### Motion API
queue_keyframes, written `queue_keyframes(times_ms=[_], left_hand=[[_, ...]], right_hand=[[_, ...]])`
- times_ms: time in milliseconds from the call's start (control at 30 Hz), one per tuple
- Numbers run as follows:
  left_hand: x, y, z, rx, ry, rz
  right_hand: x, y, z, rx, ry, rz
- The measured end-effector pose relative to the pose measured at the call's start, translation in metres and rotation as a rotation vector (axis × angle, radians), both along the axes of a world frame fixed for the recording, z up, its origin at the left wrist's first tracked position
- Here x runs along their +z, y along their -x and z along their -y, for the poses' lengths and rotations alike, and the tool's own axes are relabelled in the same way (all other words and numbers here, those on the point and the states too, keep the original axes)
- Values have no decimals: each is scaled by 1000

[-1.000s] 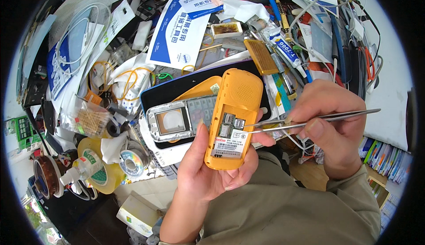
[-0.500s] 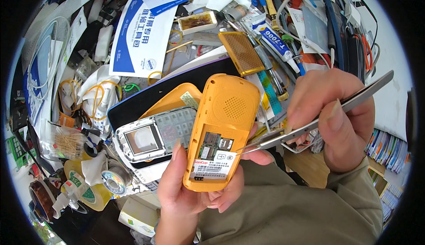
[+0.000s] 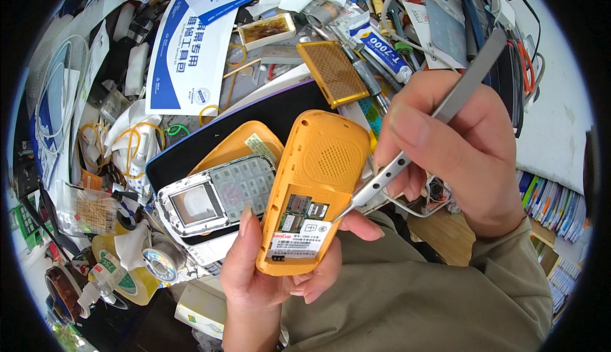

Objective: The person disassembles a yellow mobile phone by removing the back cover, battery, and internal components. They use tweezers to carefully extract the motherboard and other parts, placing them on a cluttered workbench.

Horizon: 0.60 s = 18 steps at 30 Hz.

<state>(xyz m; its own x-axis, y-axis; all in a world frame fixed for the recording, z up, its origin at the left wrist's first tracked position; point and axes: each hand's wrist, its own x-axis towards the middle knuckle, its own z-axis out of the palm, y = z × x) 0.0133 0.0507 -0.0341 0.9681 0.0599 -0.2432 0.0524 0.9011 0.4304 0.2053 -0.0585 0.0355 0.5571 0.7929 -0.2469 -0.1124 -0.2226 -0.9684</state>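
Note:
My left hand [image 3: 245, 272] is wrapped around an orange mobile phone [image 3: 334, 155], its back toward me, thumb along the left edge and fingertips beneath. The battery bay lies uncovered, with card slots [image 3: 307, 208] and a white label [image 3: 299, 242] showing. My right hand [image 3: 461, 151] pinches metal tweezers [image 3: 474, 75], whose tip meets the bay's right side near the label's upper corner. Whether the tip grips anything is too small to tell. Beside the phone lies a silver front frame with a keypad [image 3: 219, 196], partly over another orange shell [image 3: 251, 137].
A dark flat panel [image 3: 191, 145] lies under the loose parts. Beyond are a mesh-patterned amber block [image 3: 334, 72], a glue tube [image 3: 385, 53] and a blue-white packet [image 3: 188, 66]. A solder spool [image 3: 162, 264] and a bag of cotton swabs [image 3: 92, 211] stand left.
My right hand has shifted slightly left and turned the tweezers steeper, their rear end swinging up. The tweezer arms, seen apart before, now appear as one. The phone stays in my left hand.

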Motion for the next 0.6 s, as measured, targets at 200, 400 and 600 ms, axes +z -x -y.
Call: queue_keyframes(times_ms=[200,400,600], left_hand=[[2,1,3,10,-16,-41],[3,2,6,39,-65,-48],[7,3,10,76,-131,-83]], right_hand=[[2,0,-3,-23,131,-114],[-1,-2,2,66,145,-138],[-3,-1,4,81,132,-196]])
